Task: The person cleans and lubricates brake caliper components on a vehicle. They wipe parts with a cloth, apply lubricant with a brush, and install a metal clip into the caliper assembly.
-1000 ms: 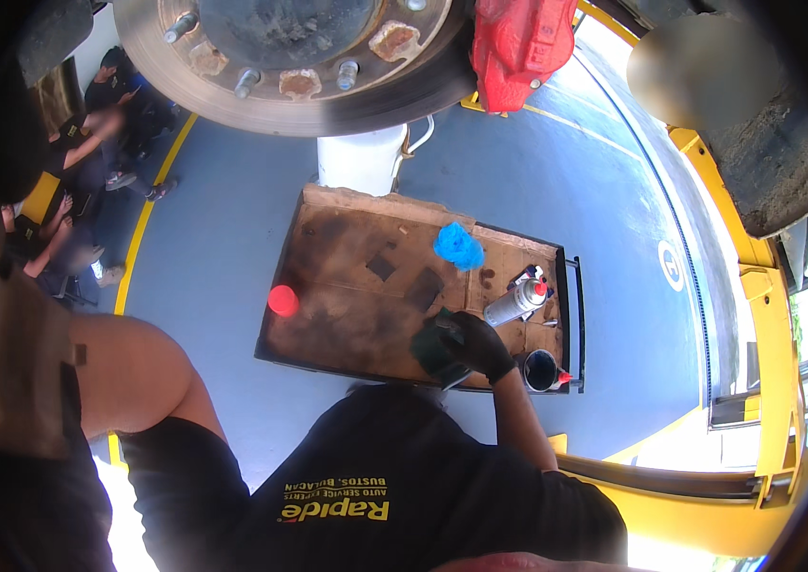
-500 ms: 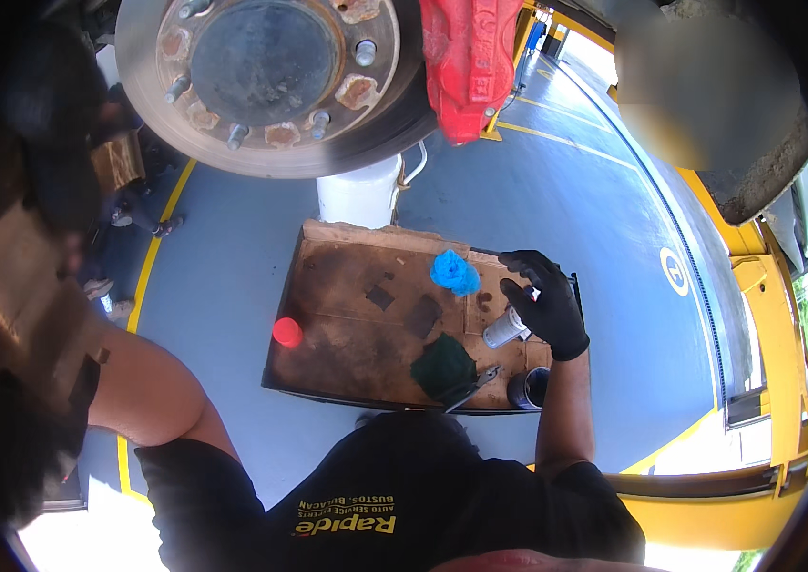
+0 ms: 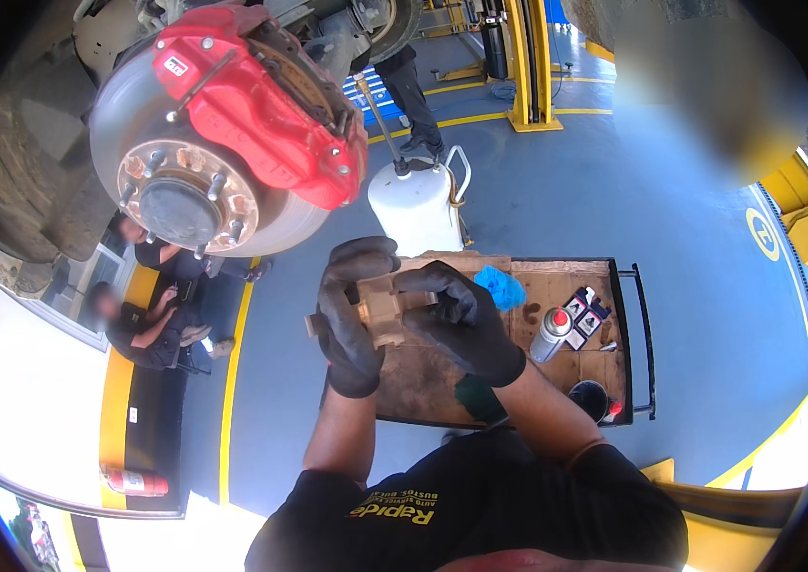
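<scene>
Both black-gloved hands are raised in front of me, above the cart. My left hand [image 3: 348,319] is wrapped round a brownish metal brake pad [image 3: 383,310], its tab sticking out past the fingers. Against the pad's right end press the thumb and fingertips of my right hand [image 3: 456,315]. Part of the pad is hidden by the gloves. Ahead and to the left hangs a red brake caliper [image 3: 251,105], mounted over the brake disc [image 3: 280,224]; bare wheel studs surround the hub [image 3: 178,212].
Cardboard [image 3: 423,377] covers the cart, with a blue cloth [image 3: 499,288], spray can [image 3: 551,334], small packets [image 3: 587,316], dark cup [image 3: 590,398] and dark green cloth [image 3: 480,398]. A white tank [image 3: 413,205] stands beyond. Seated people [image 3: 151,324] are at left; a yellow post [image 3: 530,67] rises behind.
My right hand has left the spray can's side and moved left to the pad. My left hand has come into view. The view has shifted, showing the whole caliper; the can now stands more upright.
</scene>
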`<state>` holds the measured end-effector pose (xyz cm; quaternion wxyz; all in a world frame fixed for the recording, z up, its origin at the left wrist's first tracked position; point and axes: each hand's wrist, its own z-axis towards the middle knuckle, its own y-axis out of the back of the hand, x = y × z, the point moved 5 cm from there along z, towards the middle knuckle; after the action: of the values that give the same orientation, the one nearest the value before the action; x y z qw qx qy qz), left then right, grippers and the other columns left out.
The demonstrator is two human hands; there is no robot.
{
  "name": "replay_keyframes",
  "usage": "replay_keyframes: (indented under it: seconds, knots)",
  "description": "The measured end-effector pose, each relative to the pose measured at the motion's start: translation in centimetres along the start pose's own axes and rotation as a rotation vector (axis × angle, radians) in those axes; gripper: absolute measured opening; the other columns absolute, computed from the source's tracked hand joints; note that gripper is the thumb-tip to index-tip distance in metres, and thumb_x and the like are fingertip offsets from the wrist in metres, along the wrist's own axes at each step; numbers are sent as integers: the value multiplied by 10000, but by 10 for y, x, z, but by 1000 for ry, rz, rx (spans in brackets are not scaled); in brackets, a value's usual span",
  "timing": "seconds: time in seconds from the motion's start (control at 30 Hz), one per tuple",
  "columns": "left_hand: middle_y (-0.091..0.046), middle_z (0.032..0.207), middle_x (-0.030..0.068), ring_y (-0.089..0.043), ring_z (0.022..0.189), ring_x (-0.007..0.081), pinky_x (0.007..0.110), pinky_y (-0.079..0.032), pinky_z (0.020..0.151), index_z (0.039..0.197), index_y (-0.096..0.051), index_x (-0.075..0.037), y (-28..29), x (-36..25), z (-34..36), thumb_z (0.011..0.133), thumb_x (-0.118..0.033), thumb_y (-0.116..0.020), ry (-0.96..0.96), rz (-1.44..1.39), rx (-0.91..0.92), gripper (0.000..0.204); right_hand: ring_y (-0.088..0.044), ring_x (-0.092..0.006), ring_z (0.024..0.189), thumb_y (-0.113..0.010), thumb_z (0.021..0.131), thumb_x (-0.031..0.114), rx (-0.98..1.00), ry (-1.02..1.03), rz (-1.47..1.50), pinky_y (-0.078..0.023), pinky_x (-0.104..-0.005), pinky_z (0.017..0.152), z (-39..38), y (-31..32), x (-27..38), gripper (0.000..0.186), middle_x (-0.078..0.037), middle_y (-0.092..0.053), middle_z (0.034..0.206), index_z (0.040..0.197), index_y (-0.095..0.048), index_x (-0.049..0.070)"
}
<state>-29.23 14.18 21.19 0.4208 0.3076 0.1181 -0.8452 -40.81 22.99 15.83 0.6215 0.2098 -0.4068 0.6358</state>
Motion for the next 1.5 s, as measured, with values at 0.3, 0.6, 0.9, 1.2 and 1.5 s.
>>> replay_keyframes:
  seconds: [0.3,0.6,0.9,1.2,1.5]
  knots:
    - [-578,1367,158,-600,1207,248,392,-485,1033,1471,-418,-16,-77,17,21,1083,-423,-474,240,-434,-164,565,-634,-136,909,-696,937,17,-58,107,428,-539,-308,803,50,72,30,248,-78,-648,1096,1169,-611,4]
    - [-642,1256,122,-639,1088,181,264,-507,905,1385,-513,-3,-4,-16,19,982,-30,-622,171,114,-314,418,-659,-139,834,-718,952,67,-36,228,121,-540,-302,764,110,99,83,279,-84,-706,1029,1212,-660,-18]
    - [-740,957,108,-730,781,196,315,-558,705,984,-695,-26,-41,-30,58,819,17,-773,-180,681,-97,188,-655,-120,797,-745,949,133,-41,105,142,-507,-275,674,124,77,87,283,-56,-711,928,1191,-690,-3]
    - [-731,1001,103,-687,734,172,304,-553,701,1166,-666,-38,-45,-15,65,841,-29,-785,-83,567,-108,346,-637,-100,720,-721,985,287,-142,383,-271,-510,-275,688,164,60,110,268,-31,-693,825,1039,-707,25]
    - [-672,890,67,-631,690,163,293,-512,617,1102,-651,-34,-11,-74,54,800,15,-799,-400,938,-330,340,-687,-244,855,-627,1031,301,-188,666,-780,-538,-363,757,221,32,147,262,-137,-716,936,1031,-679,44]
